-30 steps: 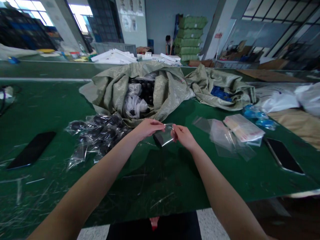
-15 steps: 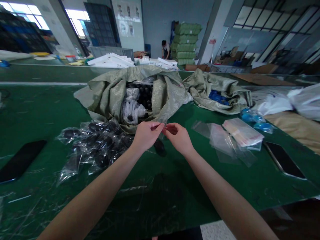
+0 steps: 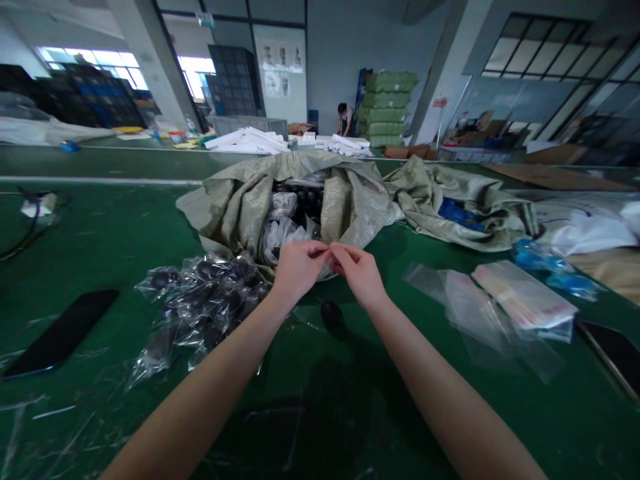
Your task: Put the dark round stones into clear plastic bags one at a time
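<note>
My left hand (image 3: 299,270) and my right hand (image 3: 359,275) meet at the middle of the green table, fingertips almost touching. Both pinch the top of a thin clear plastic bag (image 3: 325,272), which is hard to see against them. Just below my hands, a small black rounded object (image 3: 332,313) lies on the table. To the left of my left hand is a heap of black items in clear bags (image 3: 205,300). Behind my hands, a green woven sack (image 3: 350,200) lies open around more bagged black items (image 3: 283,227).
Loose clear bags and a stack with red edges (image 3: 520,307) lie to the right. Dark phones (image 3: 60,333) (image 3: 615,353) lie on both sides. Blue bagged items (image 3: 540,261) sit further right. A person (image 3: 344,120) works far back near stacked green bales (image 3: 387,110).
My hands have drawn closer together around the bag's top, and the bag no longer hangs visibly below them. The view has shifted, with the table sitting lower in the picture.
</note>
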The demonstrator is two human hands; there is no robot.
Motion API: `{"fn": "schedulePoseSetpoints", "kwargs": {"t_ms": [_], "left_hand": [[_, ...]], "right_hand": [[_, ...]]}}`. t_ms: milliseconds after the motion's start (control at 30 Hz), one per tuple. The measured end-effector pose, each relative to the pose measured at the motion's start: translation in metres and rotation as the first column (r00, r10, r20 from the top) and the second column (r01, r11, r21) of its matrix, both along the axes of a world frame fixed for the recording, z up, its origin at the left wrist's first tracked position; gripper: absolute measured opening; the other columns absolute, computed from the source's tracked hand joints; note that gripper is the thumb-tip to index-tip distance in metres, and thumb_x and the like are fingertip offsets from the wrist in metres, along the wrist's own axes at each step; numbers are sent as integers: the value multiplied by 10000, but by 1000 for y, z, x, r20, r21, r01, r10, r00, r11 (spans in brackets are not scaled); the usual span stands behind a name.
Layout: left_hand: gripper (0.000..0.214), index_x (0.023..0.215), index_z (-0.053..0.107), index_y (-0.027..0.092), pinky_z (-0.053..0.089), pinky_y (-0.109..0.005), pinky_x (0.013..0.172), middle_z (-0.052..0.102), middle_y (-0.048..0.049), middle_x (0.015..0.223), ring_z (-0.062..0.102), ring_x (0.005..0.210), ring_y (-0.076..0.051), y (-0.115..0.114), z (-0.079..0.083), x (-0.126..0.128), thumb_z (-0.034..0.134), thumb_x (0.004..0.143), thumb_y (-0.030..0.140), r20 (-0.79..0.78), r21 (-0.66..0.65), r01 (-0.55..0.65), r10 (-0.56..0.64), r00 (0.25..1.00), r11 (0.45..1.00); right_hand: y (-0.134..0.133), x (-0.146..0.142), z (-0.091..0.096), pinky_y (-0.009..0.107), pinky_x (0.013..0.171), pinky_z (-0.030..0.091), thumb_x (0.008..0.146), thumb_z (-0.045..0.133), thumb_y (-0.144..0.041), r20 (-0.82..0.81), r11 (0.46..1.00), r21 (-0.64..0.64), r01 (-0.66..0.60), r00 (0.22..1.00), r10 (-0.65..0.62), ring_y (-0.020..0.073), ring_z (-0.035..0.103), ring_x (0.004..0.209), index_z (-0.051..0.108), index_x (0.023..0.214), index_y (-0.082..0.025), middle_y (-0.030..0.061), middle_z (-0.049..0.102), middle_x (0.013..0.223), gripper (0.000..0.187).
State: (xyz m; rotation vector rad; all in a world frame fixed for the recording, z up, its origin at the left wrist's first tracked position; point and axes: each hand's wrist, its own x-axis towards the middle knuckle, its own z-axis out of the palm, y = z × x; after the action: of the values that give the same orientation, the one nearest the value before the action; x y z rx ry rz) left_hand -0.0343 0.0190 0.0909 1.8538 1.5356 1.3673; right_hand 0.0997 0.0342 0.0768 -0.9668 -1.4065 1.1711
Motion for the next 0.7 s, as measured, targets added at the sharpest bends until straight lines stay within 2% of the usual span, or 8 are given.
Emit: {"fn": "schedulePoseSetpoints", "kwargs": {"t_ms": [67, 133, 200, 267, 367, 433, 567, 700], "left_hand": [[147, 701, 719, 182, 495, -275, 645, 719, -9, 686, 644, 638, -155, 2, -3, 2, 621, 803, 224, -155, 56, -58, 66, 986, 997], [113, 732, 719, 179, 493, -279, 663, 723, -17, 712, 649, 662, -162, 2, -5, 4, 625, 794, 199, -250, 87, -69, 89, 964, 994], [116, 857, 734, 182, 502, -282, 719, 749, -30, 848, 669, 749, -172, 4, -6, 4, 642, 790, 204, -279, 88, -5, 29, 960, 996], [190, 971, 729, 192, 506, -279, 756, 751, -32, 962, 673, 796, -168, 6, -5, 1, 644, 813, 254, -272, 53, 81, -64, 960, 995], [234, 1010, 719, 193, 513, -285, 751, 748, -32, 970, 663, 765, -158, 10, -4, -6, 626, 845, 329, -263, -6, 119, -116, 958, 993], [223, 994, 715, 191, 514, -301, 775, 744, -33, 964, 663, 791, -165, 12, -4, -8, 643, 834, 328, -275, 4, 112, -107, 955, 994], [150, 937, 713, 211, 506, -343, 838, 741, -19, 945, 667, 869, -182, 13, -4, -9, 648, 820, 279, -335, 54, 97, -74, 939, 994], [188, 951, 716, 203, 517, -344, 803, 746, -34, 938, 678, 841, -189, 8, -2, -7, 569, 858, 276, -410, 75, 52, -16, 912, 996]], "right_hand": [[3, 0, 0, 342, 863, 541, 755, 702, -435, 4, 1000, -10, -10, 1000, 10, 206, 685, 952, 701, 1039, -166, 87, 731, 1033, 391], [7, 1, -2, 348, 896, 525, 753, 711, -396, 28, 1000, -9, 3, 1000, -2, 208, 672, 993, 697, 1059, -159, 95, 722, 1073, 387], [11, 4, -6, 358, 881, 528, 807, 648, -375, 20, 999, -44, 6, 1000, -5, 202, 677, 957, 703, 1050, -162, 90, 727, 1042, 328], [13, 7, -8, 361, 849, 538, 856, 578, -353, -48, 990, -136, -28, 999, 21, 188, 686, 878, 714, 1006, -166, 77, 735, 970, 276], [13, 10, -4, 345, 824, 545, 875, 534, -297, -196, 954, -276, -121, 978, 67, 164, 686, 787, 719, 912, -162, 56, 734, 860, 232], [12, 10, 0, 330, 817, 545, 870, 535, -269, -224, 940, -305, -153, 971, 86, 154, 682, 758, 718, 860, -156, 46, 724, 799, 215], [11, 13, 6, 327, 802, 550, 867, 548, -300, -144, 931, -290, -220, 972, 185, 159, 678, 757, 721, 815, -145, 52, 719, 778, 238], [11, 18, 8, 307, 743, 562, 877, 539, -336, -14, 944, -225, -242, 969, 245, 162, 684, 755, 727, 838, -158, 51, 723, 813, 262]]}}
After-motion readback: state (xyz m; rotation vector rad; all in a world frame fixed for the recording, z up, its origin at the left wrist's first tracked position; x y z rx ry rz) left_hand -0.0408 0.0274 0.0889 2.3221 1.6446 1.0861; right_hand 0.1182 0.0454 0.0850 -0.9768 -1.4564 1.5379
